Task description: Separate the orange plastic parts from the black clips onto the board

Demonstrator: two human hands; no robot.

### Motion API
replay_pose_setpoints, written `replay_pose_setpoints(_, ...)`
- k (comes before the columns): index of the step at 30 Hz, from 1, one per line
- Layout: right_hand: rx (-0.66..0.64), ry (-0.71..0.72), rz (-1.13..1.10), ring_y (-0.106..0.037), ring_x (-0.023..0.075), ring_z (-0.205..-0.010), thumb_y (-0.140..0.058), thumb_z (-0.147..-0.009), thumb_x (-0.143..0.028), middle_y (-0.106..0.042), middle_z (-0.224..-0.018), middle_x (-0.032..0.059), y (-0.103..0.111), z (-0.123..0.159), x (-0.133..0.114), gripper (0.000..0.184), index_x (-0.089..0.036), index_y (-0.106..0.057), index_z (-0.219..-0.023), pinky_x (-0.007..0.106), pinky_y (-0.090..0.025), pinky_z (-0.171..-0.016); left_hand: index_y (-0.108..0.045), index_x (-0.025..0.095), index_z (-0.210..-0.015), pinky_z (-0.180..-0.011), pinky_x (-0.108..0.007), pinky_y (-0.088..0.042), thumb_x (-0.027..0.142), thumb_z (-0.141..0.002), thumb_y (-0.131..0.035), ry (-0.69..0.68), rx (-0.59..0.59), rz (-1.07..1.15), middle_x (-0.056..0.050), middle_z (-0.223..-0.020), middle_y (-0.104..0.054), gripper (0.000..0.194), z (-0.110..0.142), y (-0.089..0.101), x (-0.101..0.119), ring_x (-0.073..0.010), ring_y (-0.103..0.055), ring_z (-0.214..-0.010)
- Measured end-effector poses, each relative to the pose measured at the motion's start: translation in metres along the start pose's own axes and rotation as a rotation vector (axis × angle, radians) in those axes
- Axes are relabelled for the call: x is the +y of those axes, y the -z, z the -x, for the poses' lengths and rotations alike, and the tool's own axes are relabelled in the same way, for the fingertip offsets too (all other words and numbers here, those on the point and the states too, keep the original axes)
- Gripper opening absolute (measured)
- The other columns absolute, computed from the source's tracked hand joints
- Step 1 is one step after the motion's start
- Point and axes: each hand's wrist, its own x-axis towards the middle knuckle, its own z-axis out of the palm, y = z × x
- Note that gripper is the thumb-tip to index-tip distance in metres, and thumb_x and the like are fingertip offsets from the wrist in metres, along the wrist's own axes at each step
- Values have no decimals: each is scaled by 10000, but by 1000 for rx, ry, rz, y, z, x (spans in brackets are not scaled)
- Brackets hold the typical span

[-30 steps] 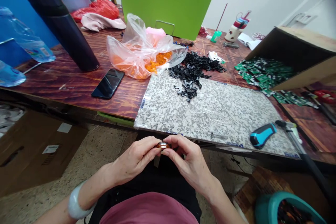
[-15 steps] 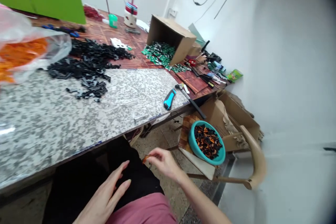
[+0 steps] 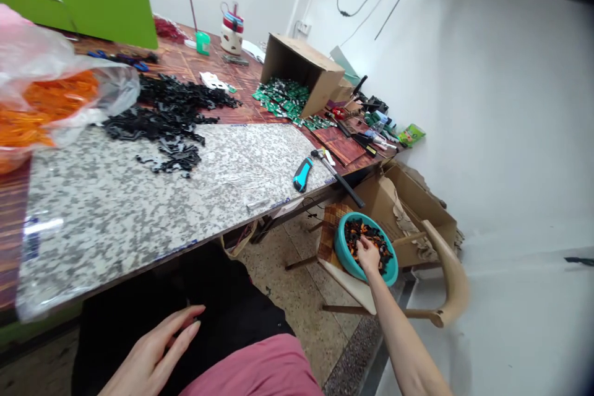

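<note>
The right hand [image 3: 368,255] has its fingers bunched and pointing down into the round teal plastic bowl [image 3: 342,252]; whether anything is pinched between the fingertips cannot be told. The heap of small black and orange plastic parts [image 3: 381,246] fills the bowl directly beneath and around those fingers, inside the rim. The bowl stands on the seat of a pale wooden chair [image 3: 457,303], right of the table. Well apart from it, the left hand [image 3: 155,352] is above the lap, thumb and fingers parted, with nothing visible between them. On the table, loose black plastic pieces [image 3: 174,102] lie partly on a grey-and-white speckled sheet [image 3: 116,223], beside a clear plastic bag [image 3: 118,77] of orange pieces [image 3: 65,96].
</note>
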Motion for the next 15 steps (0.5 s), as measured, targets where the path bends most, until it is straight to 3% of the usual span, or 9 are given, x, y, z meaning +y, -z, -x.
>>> replay_pose_setpoints(7,-166,68,314,-589,200,-983,-544,-903,-313,-567,-1165,81,-21,23,11,300,-161,-542,-1162,404,-510,-825,-705,234,-1070,-937,-331,-472,534,-820,-449,68,0,71,-14,-1095,-718,467,18,0,-27,-236,-657,-1039)
replay_pose_setpoints(13,-170,56,425,-586,198,-991,-543,-904,-310,-564,-1172,79,-33,21,20,287,-175,-548,-1157,393,-508,-829,-689,267,-1087,-967,-297,-451,633,-812,-437,67,-31,76,37,-1110,-712,522,19,-14,-44,-204,-649,-1054)
replay_pose_setpoints(15,-152,59,422,-586,196,-989,-536,-907,-312,-564,-1174,79,-33,20,26,282,-178,-550,-1154,393,-508,-831,-713,282,-1027,-922,-240,-486,711,-786,-385,73,46,5,60,-1050,-735,591,19,-20,-37,-185,-676,-998)
